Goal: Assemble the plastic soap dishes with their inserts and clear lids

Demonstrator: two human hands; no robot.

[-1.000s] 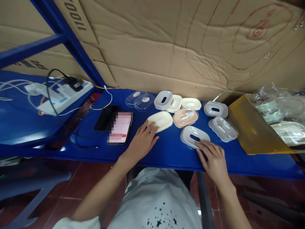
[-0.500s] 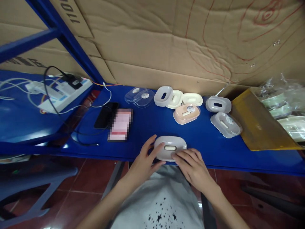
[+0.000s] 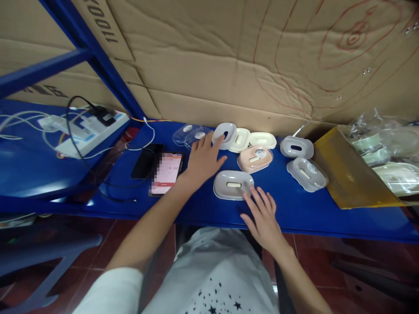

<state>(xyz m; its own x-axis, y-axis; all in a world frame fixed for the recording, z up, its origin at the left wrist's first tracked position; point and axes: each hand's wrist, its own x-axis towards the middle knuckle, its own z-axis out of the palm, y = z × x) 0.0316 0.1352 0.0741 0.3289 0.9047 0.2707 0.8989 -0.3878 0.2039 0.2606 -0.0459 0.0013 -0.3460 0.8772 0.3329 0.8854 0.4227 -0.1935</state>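
Note:
A grey oval soap dish point(image 3: 224, 190) lies near the table's front edge, a cream piece showing through its centre slot. At its right rim, the fingers of my right hand point(image 3: 263, 213) are spread, fingertips at or just over the edge. My left hand point(image 3: 204, 161) reaches forward, palm down and fingers apart, over the two overlapping clear lids point(image 3: 183, 133). It partly hides the right-hand lid and comes close to a grey slotted tray point(image 3: 229, 128). Whether its fingertips touch the lid I cannot tell.
Cream dishes point(image 3: 264, 138), a peach dish under a clear lid point(image 3: 253, 165), a grey tray point(image 3: 304, 152) and a lidded grey dish point(image 3: 304, 179) stand around. A box of wrapped dishes point(image 3: 347, 187) is at right. Phones point(image 3: 170, 174) and a power strip point(image 3: 78, 146) lie left.
The grey tray has moved left onto the cream dish, which was drawn nearer. My left hand has let go and gone forward to the clear lids. My right hand has loosened at the rim.

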